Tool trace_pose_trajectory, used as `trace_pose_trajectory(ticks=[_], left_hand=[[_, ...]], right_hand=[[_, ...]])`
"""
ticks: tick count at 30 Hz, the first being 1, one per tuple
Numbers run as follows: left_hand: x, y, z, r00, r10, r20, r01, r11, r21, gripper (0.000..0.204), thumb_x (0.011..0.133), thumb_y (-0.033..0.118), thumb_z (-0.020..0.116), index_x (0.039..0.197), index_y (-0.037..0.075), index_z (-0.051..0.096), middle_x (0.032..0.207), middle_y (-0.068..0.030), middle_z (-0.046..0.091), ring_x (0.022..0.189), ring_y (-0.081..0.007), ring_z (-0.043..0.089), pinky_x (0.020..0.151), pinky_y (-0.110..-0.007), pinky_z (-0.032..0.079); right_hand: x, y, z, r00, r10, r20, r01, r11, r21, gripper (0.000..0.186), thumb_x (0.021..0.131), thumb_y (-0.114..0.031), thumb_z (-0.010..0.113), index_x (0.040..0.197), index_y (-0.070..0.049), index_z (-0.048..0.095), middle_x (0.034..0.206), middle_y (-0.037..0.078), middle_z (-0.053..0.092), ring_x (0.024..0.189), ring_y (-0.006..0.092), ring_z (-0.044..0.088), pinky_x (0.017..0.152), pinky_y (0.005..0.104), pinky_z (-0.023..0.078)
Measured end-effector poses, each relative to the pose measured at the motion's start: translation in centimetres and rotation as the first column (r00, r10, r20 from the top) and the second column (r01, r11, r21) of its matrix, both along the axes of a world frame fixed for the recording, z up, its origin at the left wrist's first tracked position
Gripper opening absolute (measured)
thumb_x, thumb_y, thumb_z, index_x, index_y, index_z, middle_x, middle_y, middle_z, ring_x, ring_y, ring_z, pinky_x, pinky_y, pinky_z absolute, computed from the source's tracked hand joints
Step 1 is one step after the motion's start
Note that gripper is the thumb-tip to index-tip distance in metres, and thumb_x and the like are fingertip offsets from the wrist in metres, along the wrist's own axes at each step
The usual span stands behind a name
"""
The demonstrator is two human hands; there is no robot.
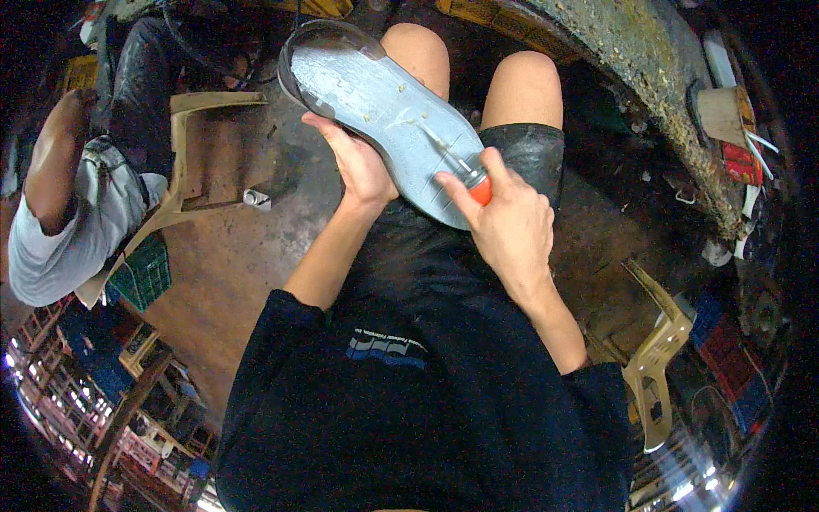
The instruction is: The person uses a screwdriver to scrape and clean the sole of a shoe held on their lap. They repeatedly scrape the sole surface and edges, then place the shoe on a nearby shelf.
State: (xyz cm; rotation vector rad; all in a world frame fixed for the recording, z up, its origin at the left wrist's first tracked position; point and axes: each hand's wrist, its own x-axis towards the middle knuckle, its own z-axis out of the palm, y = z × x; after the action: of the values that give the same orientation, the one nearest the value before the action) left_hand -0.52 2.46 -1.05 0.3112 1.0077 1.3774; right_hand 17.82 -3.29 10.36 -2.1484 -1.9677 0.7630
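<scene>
A shoe (363,94) lies bottom up over my knees, its grey-blue sole facing me and its dark rim curving up at the far left end. My left hand (363,166) grips its left side, thumb along the edge and the other fingers hidden beneath. In my right hand (516,218) is a screwdriver-like tool (479,188) with an orange-red handle and a thin metal shaft. The shaft points away over the middle of the sole. Blur hides the exact shape of the tip and whether it touches. Small yellowish spots dot the sole.
At left another person sits in a grey shirt (64,247), near a beige plastic chair (179,162) and a green crate (141,273). A rough-edged bench (648,94) runs along the right, with a pale bucket (721,115) on it. Another beige chair (657,367) stands at lower right.
</scene>
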Motion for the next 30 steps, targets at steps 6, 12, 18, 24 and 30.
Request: trace_pose_trajectory(ticks=[6, 12, 18, 24, 30], left_hand=[[0.2, -0.6, 0.5, 0.998, -0.032, 0.047, 0.029, 0.997, 0.068, 0.121, 0.097, 0.099, 0.013, 0.175, 0.008, 0.029, 0.177, -0.0120, 0.037, 0.161, -0.0324, 0.037, 0.135, -0.048, 0.028], [0.7, -0.6, 1.6, 0.999, 0.031, -0.014, -0.030, 0.999, 0.028, 0.121, 0.097, 0.099, 0.013, 0.174, 0.008, 0.029, 0.176, -0.0123, 0.038, 0.161, -0.0322, 0.037, 0.135, -0.048, 0.028], [1.5, -0.6, 2.8, 0.998, -0.009, -0.061, 0.011, 0.999, 0.031, 0.119, 0.097, 0.098, 0.012, 0.173, 0.008, 0.032, 0.175, -0.0122, 0.040, 0.158, -0.0321, 0.041, 0.133, -0.048, 0.032], [1.2, -0.6, 2.0, 0.998, -0.059, -0.020, 0.059, 0.997, 0.043, 0.118, 0.098, 0.097, 0.010, 0.172, 0.008, 0.033, 0.173, -0.0122, 0.043, 0.155, -0.0327, 0.047, 0.132, -0.048, 0.035], [0.2, -0.4, 0.7, 0.993, -0.069, 0.094, 0.064, 0.996, 0.054, 0.118, 0.098, 0.097, 0.010, 0.172, 0.008, 0.033, 0.172, -0.0130, 0.044, 0.154, -0.0331, 0.048, 0.132, -0.048, 0.035]], right_hand=[[-0.4, 0.5, 0.1, 1.000, -0.011, -0.007, 0.011, 1.000, -0.001, 0.056, 0.101, -0.065, 0.073, 0.109, -0.010, 0.066, 0.087, 0.024, 0.078, 0.083, 0.0502, 0.077, 0.068, 0.0602, 0.058], [-0.4, 1.3, -0.3, 0.999, 0.009, -0.030, -0.008, 0.999, 0.034, 0.063, 0.100, -0.071, 0.070, 0.115, -0.010, 0.064, 0.089, 0.028, 0.077, 0.079, 0.0525, 0.077, 0.065, 0.0630, 0.061], [-0.9, 1.6, 0.0, 0.997, -0.033, -0.064, 0.035, 0.999, 0.036, 0.057, 0.100, -0.065, 0.075, 0.111, -0.009, 0.066, 0.088, 0.026, 0.077, 0.083, 0.0508, 0.077, 0.070, 0.0599, 0.058], [-2.1, 2.3, -0.5, 0.993, 0.003, -0.115, 0.003, 0.999, 0.053, 0.057, 0.099, -0.063, 0.077, 0.113, -0.009, 0.066, 0.088, 0.027, 0.077, 0.081, 0.0510, 0.077, 0.068, 0.0596, 0.058], [-1.9, 1.0, -0.7, 0.988, 0.122, -0.095, -0.113, 0.989, 0.092, 0.060, 0.100, -0.066, 0.073, 0.115, -0.009, 0.066, 0.089, 0.027, 0.077, 0.075, 0.0519, 0.077, 0.061, 0.0608, 0.060]])
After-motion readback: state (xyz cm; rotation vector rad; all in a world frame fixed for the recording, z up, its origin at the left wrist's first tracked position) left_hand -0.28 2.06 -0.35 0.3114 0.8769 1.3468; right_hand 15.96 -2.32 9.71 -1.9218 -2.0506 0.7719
